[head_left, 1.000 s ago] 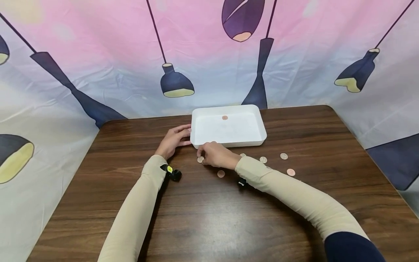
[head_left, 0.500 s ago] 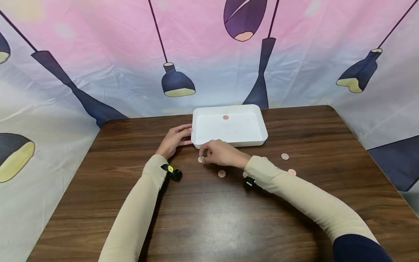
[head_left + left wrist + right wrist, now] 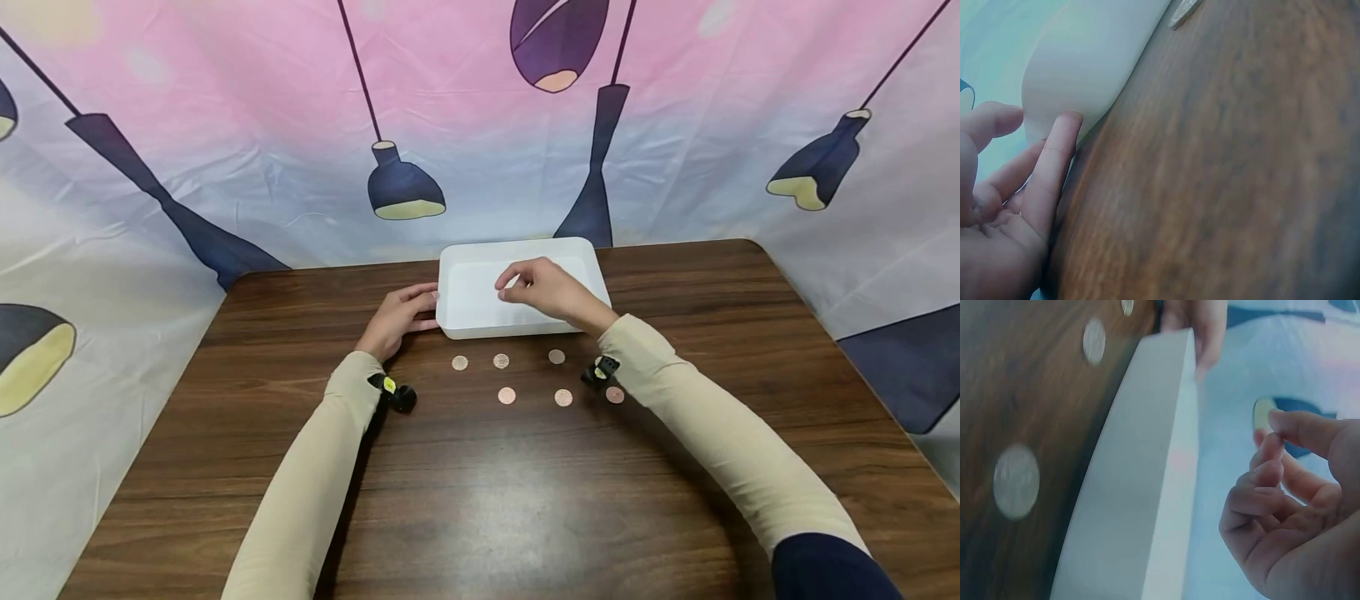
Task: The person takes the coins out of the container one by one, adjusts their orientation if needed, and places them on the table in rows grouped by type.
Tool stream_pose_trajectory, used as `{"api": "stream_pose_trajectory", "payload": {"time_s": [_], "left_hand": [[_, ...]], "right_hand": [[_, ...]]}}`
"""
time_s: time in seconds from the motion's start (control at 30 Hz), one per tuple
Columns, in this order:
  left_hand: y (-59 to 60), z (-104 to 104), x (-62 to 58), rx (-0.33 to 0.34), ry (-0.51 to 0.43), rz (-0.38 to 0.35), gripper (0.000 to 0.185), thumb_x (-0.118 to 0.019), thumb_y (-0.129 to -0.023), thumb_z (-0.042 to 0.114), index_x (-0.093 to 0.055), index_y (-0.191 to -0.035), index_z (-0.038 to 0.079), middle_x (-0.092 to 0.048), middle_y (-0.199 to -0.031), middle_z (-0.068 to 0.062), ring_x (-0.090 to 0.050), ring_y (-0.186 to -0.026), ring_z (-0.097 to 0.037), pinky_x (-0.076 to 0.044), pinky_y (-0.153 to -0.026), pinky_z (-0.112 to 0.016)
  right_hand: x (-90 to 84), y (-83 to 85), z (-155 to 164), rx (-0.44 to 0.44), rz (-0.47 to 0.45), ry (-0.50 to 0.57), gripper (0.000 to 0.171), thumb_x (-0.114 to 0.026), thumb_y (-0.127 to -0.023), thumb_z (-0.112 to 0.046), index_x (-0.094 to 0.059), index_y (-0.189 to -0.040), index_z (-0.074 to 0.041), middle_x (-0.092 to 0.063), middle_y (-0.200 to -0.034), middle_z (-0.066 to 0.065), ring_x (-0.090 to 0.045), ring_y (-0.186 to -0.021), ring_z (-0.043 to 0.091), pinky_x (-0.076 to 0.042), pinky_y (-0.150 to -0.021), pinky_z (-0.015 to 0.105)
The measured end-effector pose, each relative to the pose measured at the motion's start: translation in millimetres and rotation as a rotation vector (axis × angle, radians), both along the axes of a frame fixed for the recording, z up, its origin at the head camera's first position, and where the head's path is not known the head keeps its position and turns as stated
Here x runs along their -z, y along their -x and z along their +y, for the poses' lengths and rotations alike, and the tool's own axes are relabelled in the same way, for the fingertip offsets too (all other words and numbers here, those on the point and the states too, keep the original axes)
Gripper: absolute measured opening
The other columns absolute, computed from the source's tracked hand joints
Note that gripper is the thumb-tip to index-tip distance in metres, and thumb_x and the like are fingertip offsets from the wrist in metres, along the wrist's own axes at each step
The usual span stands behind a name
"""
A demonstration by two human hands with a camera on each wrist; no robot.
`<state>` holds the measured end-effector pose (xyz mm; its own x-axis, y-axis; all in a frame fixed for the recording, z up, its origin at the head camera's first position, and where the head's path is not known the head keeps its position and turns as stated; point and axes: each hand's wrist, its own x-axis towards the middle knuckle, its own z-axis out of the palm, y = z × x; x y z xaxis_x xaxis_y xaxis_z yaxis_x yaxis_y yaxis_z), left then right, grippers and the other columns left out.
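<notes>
Your left hand point(image 3: 396, 319) rests flat-fingered against the white tray point(image 3: 457, 293) at frame centre, your right hand point(image 3: 542, 287) hovers over it with fingers pinched together, and six coins point(image 3: 507, 395) lie just below.

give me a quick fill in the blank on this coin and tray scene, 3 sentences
1. The right hand hovers over the white ____, pinching a coin.
2. The left hand rests against the tray on its ____ side.
3. The number of coins in plain view on the wooden table in the head view is ____.

Missing words: tray; left; six
</notes>
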<state>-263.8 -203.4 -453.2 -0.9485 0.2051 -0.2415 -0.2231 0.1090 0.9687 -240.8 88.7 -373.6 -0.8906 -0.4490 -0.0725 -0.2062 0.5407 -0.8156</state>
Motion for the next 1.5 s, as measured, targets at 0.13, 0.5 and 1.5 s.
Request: {"api": "stream_pose_trajectory", "payload": {"time_s": [0.13,0.5,1.5], "left_hand": [[0.2,0.7,1.6,-0.006,-0.009,0.000,0.054,-0.062,-0.108,0.027,-0.050,-0.157,0.006,-0.055,-0.152,-0.018,-0.056,-0.138,-0.030,-0.063,-0.091,-0.027],[-1.3,1.0,-0.1,-0.016,0.002,0.005,0.053,-0.062,-0.108,0.027,-0.051,-0.155,0.005,-0.056,-0.150,-0.018,-0.057,-0.136,-0.030,-0.064,-0.089,-0.026],[2.3,0.1,0.9,-0.010,0.017,0.006,0.054,-0.062,-0.107,0.028,-0.051,-0.156,0.006,-0.057,-0.150,-0.017,-0.057,-0.136,-0.030,-0.064,-0.089,-0.027]], "right_hand": [[6.0,16.7,5.3,0.070,-0.045,0.042,0.030,-0.065,-0.106,-0.020,-0.068,-0.130,-0.003,-0.068,-0.105,0.022,-0.054,-0.090,0.030,-0.047,-0.075,0.039],[30.3,59.3,3.7,0.210,-0.153,0.131,0.029,-0.063,-0.106,-0.007,-0.062,-0.133,0.003,-0.068,-0.127,0.021,-0.063,-0.108,0.034,-0.056,-0.087,0.042],[44.7,56.2,21.0,-0.008,-0.018,-0.215,0.026,-0.058,-0.106,-0.009,-0.070,-0.127,0.001,-0.069,-0.136,0.018,-0.063,-0.110,0.032,-0.050,-0.090,0.035]]}}
